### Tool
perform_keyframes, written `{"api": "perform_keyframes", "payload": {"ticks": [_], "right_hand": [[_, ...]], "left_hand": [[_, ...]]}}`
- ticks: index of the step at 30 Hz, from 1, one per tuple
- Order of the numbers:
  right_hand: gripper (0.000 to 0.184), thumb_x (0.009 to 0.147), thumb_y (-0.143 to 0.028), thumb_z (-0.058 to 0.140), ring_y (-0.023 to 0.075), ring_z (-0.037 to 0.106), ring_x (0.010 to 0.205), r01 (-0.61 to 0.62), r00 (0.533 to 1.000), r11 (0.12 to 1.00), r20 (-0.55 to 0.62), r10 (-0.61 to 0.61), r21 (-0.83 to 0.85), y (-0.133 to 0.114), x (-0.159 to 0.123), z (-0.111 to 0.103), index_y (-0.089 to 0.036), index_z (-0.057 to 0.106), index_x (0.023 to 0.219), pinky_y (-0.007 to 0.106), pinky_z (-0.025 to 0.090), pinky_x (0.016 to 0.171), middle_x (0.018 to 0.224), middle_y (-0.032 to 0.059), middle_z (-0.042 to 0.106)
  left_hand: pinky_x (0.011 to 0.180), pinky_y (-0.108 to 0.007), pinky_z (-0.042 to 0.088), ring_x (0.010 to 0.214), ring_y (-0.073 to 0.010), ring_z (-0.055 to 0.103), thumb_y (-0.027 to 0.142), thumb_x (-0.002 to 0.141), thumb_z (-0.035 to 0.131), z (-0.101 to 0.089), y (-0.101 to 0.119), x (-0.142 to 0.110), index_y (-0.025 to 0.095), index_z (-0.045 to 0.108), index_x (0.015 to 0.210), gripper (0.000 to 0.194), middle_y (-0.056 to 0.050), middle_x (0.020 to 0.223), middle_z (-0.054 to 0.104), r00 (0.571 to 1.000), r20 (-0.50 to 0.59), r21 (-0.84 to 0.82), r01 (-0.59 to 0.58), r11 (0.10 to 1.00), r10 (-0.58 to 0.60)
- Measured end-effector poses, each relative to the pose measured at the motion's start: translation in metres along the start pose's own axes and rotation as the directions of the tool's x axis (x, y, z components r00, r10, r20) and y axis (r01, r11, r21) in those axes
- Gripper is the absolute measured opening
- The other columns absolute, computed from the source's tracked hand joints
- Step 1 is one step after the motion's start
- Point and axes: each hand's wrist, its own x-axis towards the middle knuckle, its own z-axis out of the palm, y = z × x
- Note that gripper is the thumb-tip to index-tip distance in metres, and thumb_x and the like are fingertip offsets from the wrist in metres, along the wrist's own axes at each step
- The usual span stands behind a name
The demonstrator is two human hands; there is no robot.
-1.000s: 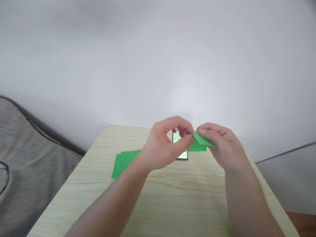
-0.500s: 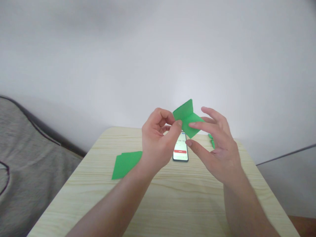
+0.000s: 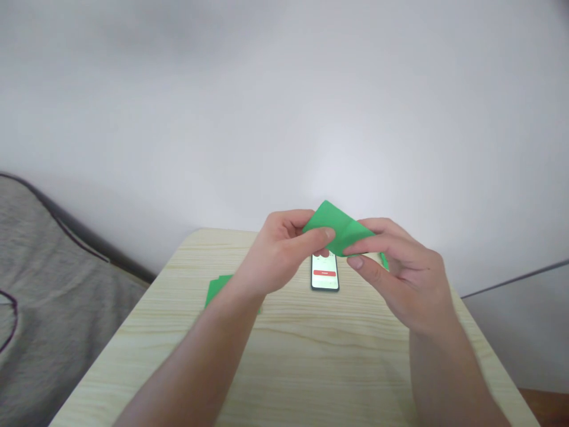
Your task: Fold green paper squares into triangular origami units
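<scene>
Head view. Count: two hands, one green paper held, one phone, one table. More green paper lies by the left forearm, sheets uncountable; a green piece shows past the right hand, mostly hidden.

Held paper: plain green, tilted, faint crease toward its right end; raised between both hands, above the phone. Left hand pinches its left side, thumb on top. Right hand: index on the right end, thumb by the lower edge; cannot tell whether gripping.
</scene>
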Motion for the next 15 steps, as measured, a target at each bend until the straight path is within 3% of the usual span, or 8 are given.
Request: {"api": "perform_keyframes", "payload": {"ticks": [4,15], "right_hand": [[0.016,0.092,-0.019,0.074,0.0245,0.069,0.109,-0.049,0.998,0.998,0.035,0.048,0.035,0.001,0.001,0.000,-0.030,0.080,0.103,0.044,0.056,0.097,0.117,0.0046,0.073],[0.007,0.090,-0.022,0.078,0.0201,0.071,0.095,-0.206,0.970,0.956,-0.085,0.228,0.210,-0.001,0.000,0.003,-0.026,0.078,0.096,0.036,0.059,0.085,0.106,0.0032,0.076]], "left_hand": [[0.072,-0.028,0.049,0.077,-0.0151,0.060,0.032,0.090,0.072,-0.002,-0.001,-0.002,0.016,0.076,0.084,0.018,-0.002,0.079,0.068,0.999,0.048,0.040,0.022,0.999,-0.024],[0.073,-0.031,0.052,0.082,-0.0177,0.063,0.022,0.089,0.071,0.008,0.003,-0.005,0.015,0.074,0.091,0.008,-0.004,0.084,0.070,0.998,0.067,0.006,0.001,1.000,-0.002]]}}
